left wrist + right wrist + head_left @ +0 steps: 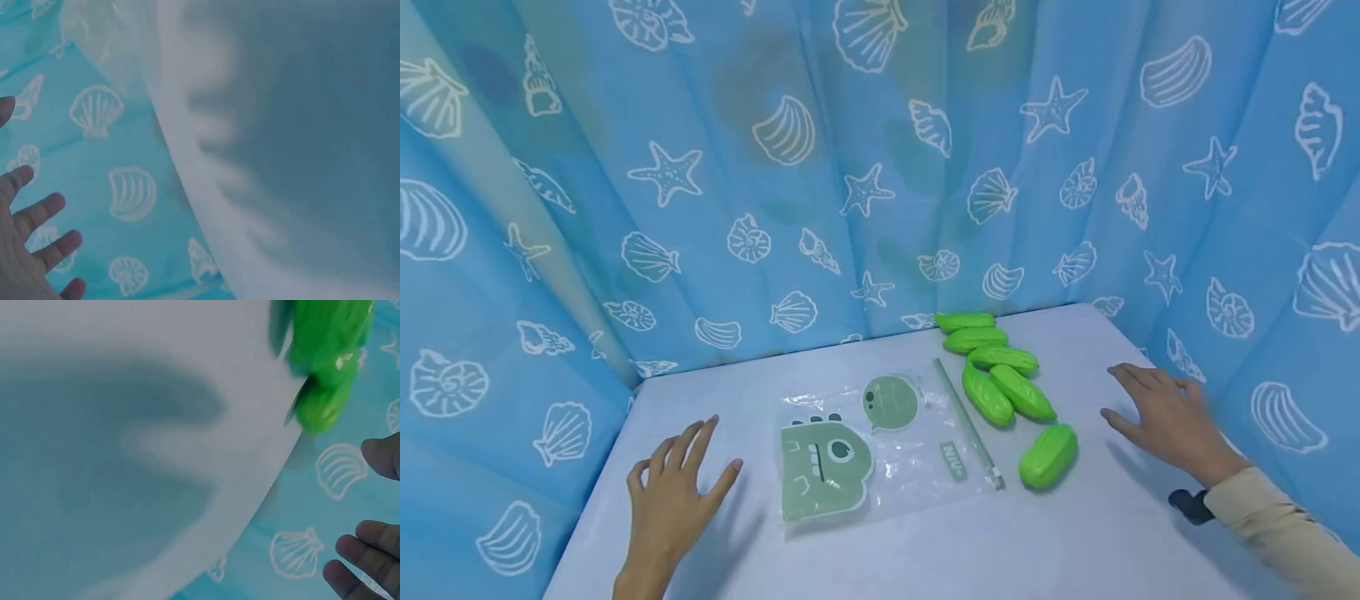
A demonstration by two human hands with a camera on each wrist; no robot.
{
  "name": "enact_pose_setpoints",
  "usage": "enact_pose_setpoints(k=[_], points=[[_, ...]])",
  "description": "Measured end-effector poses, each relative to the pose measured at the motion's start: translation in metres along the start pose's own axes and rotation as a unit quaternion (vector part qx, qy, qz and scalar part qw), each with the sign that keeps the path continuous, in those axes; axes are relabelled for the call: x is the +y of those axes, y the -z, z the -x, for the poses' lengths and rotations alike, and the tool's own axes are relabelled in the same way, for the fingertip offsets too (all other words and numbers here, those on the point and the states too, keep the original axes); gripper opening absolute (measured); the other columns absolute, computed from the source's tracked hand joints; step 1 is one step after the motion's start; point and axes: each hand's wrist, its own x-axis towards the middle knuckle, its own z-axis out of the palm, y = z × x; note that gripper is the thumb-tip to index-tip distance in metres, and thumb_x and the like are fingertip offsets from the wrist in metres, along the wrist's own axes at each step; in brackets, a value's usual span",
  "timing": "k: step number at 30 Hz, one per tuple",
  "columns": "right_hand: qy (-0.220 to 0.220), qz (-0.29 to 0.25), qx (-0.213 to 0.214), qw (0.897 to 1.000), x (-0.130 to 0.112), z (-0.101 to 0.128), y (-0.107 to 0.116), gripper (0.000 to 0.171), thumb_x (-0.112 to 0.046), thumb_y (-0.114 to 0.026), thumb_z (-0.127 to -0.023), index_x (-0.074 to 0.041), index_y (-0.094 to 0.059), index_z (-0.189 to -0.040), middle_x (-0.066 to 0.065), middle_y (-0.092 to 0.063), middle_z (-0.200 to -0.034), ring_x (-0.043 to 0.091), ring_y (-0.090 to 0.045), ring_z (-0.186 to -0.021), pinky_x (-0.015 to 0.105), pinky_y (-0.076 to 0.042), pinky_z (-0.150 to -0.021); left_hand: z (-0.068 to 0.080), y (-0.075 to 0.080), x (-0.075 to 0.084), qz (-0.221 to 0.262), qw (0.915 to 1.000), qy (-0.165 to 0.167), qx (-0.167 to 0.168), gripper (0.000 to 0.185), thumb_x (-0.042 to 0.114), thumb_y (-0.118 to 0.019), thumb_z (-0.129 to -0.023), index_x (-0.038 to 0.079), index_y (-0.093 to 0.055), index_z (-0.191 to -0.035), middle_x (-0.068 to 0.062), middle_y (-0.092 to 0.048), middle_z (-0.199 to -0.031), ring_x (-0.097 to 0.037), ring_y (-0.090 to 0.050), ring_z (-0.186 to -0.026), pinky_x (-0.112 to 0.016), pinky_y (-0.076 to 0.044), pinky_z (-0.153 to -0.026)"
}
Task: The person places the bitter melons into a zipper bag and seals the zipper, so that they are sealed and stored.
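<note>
My left hand (672, 492) hovers over the left part of the table with fingers spread, holding nothing. To its right lies a clear plastic zip bag (898, 467) printed with a green dinosaur face, its green slider strip (968, 425) along the right side. Several bright green ridged fruits, like toy star fruits or gourds (1022, 392), lie in a row beyond the strip. One more green fruit (1048, 457) sits apart, nearer to me. Past them on the right, my right hand (1168, 421) is held above the table, fingers loosely extended and nothing in it.
The white table (940, 550) is enclosed by a blue curtain (737, 275) with shell and starfish prints at the back and both sides. A dark object (1191, 506) is strapped at the right wrist, by the beige sleeve (1270, 517).
</note>
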Motion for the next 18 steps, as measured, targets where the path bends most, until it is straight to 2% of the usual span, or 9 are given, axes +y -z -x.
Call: enact_pose_setpoints(k=[6,13,18], points=[[-0.023,-0.042,-0.026,0.999,-0.026,-0.004,-0.011,0.056,-0.035,-0.066,-0.081,-0.004,-0.051,-0.125,0.018,-0.051,-0.124,0.037,-0.046,-0.108,0.055,-0.027,-0.078,-0.001,-0.004,0.028,0.049,0.9987,-0.012,0.007,0.073,0.068,-0.044,-0.082,0.026,-0.033,-0.142,-0.009,-0.040,-0.138,-0.035,-0.034,-0.121,-0.060,-0.017,-0.093],[-0.034,-0.088,-0.050,0.994,-0.062,-0.009,-0.020,0.049,-0.031,-0.063,-0.086,-0.005,-0.052,-0.125,0.017,-0.051,-0.124,0.036,-0.045,-0.113,0.051,-0.028,-0.080,-0.001,-0.009,0.053,0.092,0.9954,-0.025,0.009,0.067,0.057,-0.055,-0.083,0.028,-0.037,-0.140,-0.005,-0.042,-0.137,-0.032,-0.035,-0.122,-0.058,-0.019,-0.095],[-0.044,-0.127,-0.042,0.990,-0.081,-0.014,-0.022,0.046,-0.027,-0.062,-0.087,-0.004,-0.051,-0.125,0.018,-0.051,-0.124,0.036,-0.043,-0.115,0.051,-0.028,-0.082,-0.008,-0.014,0.069,0.127,0.9907,-0.046,0.020,0.064,0.059,-0.053,-0.083,0.031,-0.038,-0.139,0.000,-0.043,-0.136,-0.028,-0.036,-0.123,-0.056,-0.021,-0.095]])
